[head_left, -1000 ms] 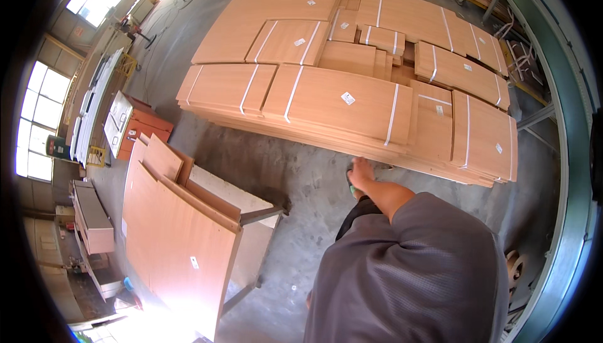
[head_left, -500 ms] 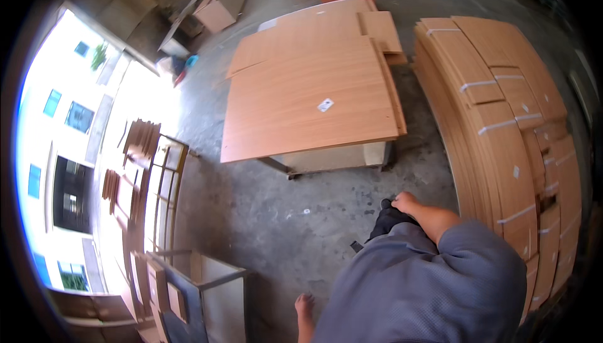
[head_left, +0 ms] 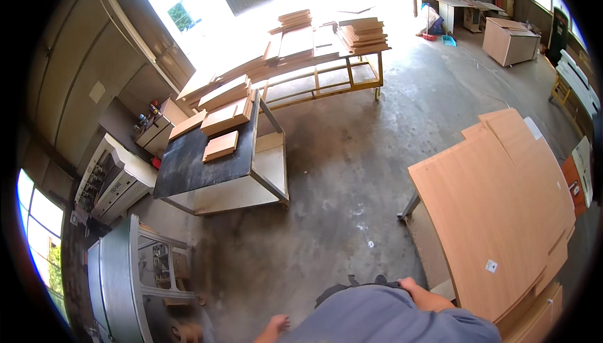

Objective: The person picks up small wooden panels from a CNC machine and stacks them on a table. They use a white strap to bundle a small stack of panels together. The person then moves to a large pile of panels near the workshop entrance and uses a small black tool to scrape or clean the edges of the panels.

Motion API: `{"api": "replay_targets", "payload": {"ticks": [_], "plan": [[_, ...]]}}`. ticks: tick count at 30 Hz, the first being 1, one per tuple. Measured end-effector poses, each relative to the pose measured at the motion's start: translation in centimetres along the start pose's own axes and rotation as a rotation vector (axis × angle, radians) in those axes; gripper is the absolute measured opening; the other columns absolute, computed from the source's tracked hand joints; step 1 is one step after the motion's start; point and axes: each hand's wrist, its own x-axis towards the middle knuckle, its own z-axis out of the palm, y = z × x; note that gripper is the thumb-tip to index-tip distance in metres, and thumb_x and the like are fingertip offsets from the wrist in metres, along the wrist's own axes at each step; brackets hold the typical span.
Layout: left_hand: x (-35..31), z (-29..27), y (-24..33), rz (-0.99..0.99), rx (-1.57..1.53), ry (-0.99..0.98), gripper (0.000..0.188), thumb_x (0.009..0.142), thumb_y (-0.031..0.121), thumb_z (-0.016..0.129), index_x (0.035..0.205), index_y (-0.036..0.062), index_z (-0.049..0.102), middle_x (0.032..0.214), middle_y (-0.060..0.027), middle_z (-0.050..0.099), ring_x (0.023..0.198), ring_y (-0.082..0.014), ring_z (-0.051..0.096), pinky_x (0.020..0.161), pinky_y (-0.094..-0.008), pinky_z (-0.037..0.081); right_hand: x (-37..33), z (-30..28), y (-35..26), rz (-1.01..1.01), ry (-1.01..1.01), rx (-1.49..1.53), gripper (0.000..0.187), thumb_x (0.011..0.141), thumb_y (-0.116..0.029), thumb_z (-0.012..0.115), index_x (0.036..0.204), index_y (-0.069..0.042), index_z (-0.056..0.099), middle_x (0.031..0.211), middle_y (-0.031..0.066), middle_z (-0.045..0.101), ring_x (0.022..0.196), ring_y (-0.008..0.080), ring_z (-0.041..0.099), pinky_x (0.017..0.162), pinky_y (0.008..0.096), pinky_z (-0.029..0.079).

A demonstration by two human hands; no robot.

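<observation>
I stand on a concrete floor, with my grey shirt [head_left: 389, 318] filling the lower edge. My right hand [head_left: 409, 285] rests at my waist against dark trousers, its fingers mostly hidden. My left hand [head_left: 274, 326] hangs low at the bottom edge, fingers apart and holding nothing. Just right of my right arm is a stack of large light-brown wood panels [head_left: 496, 217] on a low stand. Neither hand touches the panels.
A black-topped cart [head_left: 201, 167] ahead on the left carries small boards [head_left: 221, 145]. Behind it a yellow-framed rack [head_left: 320, 82] holds more board stacks. A grey machine [head_left: 119, 274] and a control cabinet [head_left: 116, 179] stand at the left. A pale cabinet [head_left: 510, 41] sits far right.
The view has swung round: the panel stack went from centre to the right, and the cart, rack and bright doorway came into view. My right hand stays at my waist.
</observation>
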Motion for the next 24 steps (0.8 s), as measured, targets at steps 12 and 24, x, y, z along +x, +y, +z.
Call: {"api": "replay_targets", "payload": {"ticks": [12,24], "plan": [[16.8,5.4,16.6,0.531,0.392,-0.106,0.023,0.094,0.024,0.055,0.104,0.0077,0.068,0.105,-0.0081,0.069,0.089,-0.0219,0.067,0.074,-0.0366,0.051,16.1,-10.1,-41.7,-0.357,-0.202,0.198,0.024,0.092,-0.024,0.057,0.094,-0.001,0.066,0.085,0.0083,0.068,0.069,0.0165,0.064,0.056,0.0295,0.049],[20.8,-8.4,72.8,0.322,-0.097,0.147,0.018,0.089,0.012,0.06,0.101,0.0012,0.068,0.079,-0.0058,0.067,0.061,-0.0133,0.06,0.048,-0.0279,0.044,28.6,-20.7,-42.9,0.093,0.093,0.488,0.028,0.095,-0.029,0.052,0.083,-0.005,0.061,0.075,0.0096,0.064,0.06,0.0191,0.059,0.047,0.0322,0.045]]}}
